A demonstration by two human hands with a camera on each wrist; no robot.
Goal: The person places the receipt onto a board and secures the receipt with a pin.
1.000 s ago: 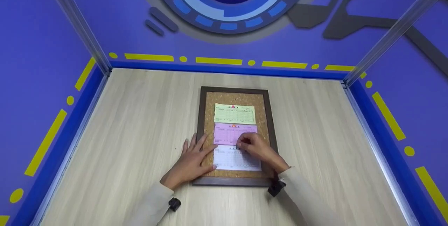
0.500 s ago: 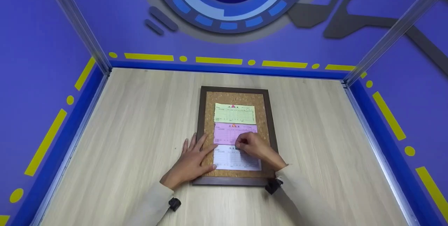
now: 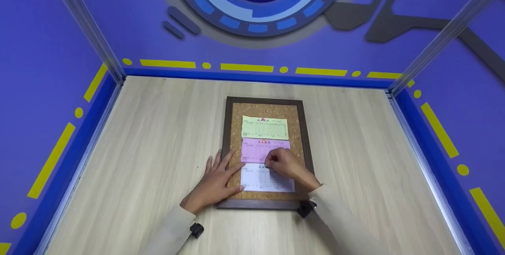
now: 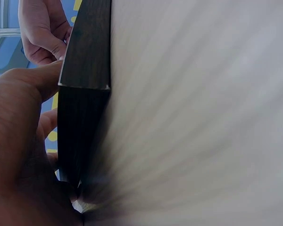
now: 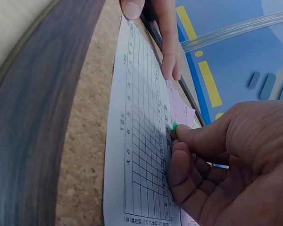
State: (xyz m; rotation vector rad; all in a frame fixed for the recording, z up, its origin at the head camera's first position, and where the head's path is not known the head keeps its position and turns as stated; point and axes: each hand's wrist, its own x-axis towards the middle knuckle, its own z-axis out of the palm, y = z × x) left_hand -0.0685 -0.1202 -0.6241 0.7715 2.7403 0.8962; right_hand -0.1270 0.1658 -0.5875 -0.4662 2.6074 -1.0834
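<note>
A framed cork board point(image 3: 265, 109) lies on the table, with three printed paper slips in a column. At the bottom is a white slip point(image 3: 256, 180); my right hand point(image 3: 288, 165) is at its upper edge. Thumb and fingers there pinch a green push pin point(image 5: 175, 126), its point down at the printed heading. My left hand point(image 3: 215, 182) spreads over the board's left side, fingers straight, thumb and index fingertip at the white slip's left edge. Above lie a pink slip point(image 3: 252, 151) with an orange pin point(image 3: 264, 141) and a yellow-green slip point(image 3: 264, 129) with a red pin point(image 3: 263, 119).
The board's dark wooden frame point(image 3: 262, 205) stands up a little from the pale wood-grain table point(image 3: 158, 128). Blue and purple panels point(image 3: 252, 55) with yellow markings wall in the back and both sides. Metal posts point(image 3: 112, 65) stand at the back corners.
My right hand has shifted very slightly left, its wrist turning a little, with the pinch kept at the white slip's upper edge. The left hand and the slips stay put.
</note>
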